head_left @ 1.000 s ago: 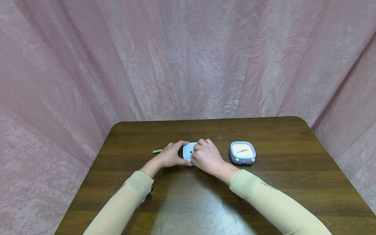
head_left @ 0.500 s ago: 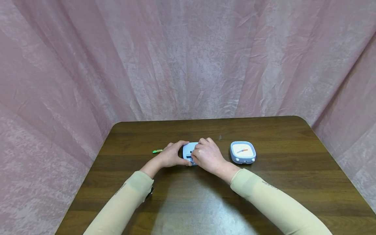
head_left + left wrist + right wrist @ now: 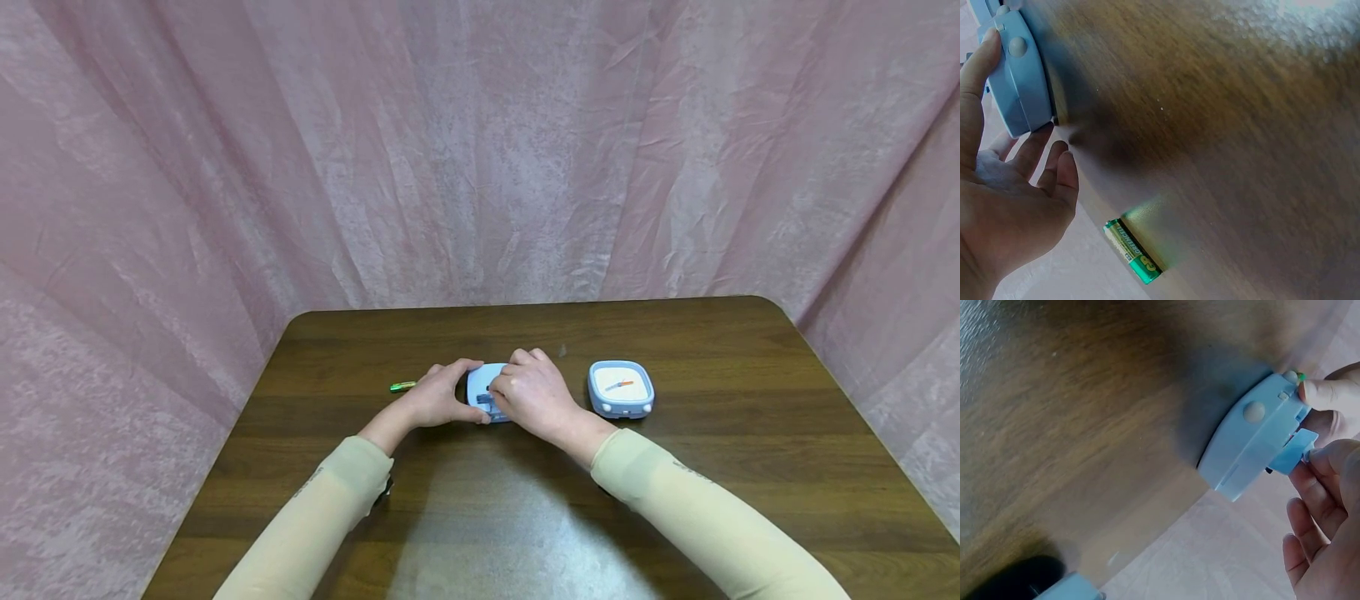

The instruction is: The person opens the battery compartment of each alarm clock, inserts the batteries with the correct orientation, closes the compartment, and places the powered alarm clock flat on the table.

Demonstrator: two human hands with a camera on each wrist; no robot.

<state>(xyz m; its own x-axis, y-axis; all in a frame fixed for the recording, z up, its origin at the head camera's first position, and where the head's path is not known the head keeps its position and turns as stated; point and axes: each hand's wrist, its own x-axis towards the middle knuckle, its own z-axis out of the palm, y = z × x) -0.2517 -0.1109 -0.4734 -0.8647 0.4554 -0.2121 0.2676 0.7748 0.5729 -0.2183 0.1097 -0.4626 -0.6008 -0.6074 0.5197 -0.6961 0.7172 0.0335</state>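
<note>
A light-blue clock (image 3: 480,380) lies face down on the table, its back up and partly hidden by the hands. My left hand (image 3: 435,398) grips it from the left, thumb on the near edge beside the white knobs and fingers at the far edge. In the right wrist view, a small blue battery cover (image 3: 1294,452) stands tilted up off the clock's back. My right hand (image 3: 536,402) pinches that cover between thumb and index finger, the other fingers loosely curled. Left of the left hand lies a green-and-gold battery (image 3: 1132,251).
To the right stands a second light-blue clock (image 3: 620,388), face up, with a white dial and orange hand. The wooden table (image 3: 712,467) ends at a pink curtain (image 3: 480,167) behind.
The battery cover has come up from the clock's back, exposing a dark opening. My right hand has shifted slightly rightward with it, while the left hand stays in place.
</note>
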